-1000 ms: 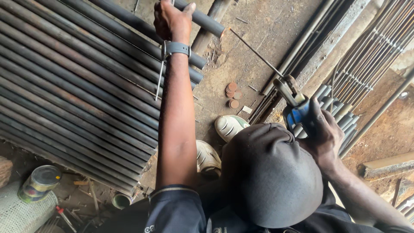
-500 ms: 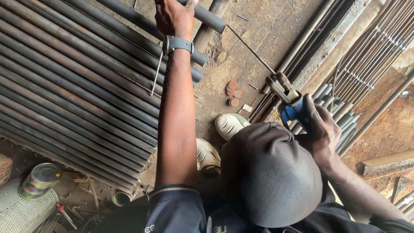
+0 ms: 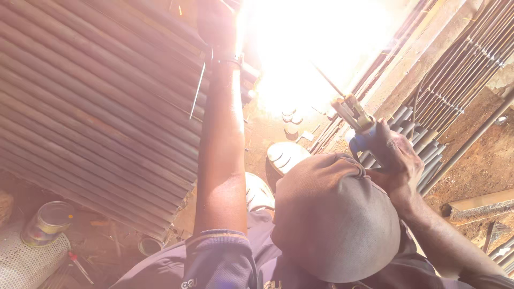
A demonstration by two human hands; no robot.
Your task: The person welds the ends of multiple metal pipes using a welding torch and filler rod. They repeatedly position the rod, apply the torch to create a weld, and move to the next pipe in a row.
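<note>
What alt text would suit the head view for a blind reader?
A bright welding flash flares where the left hand reaches over rows of steel pipes. The right hand holds a blue-handled electrode holder aimed toward the flash. A capped head fills the foreground.

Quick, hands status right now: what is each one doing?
Left hand: stretched out to the pipe rack; grip lost in the welding glare, cannot tell.
Right hand: closed on the electrode holder.
</note>
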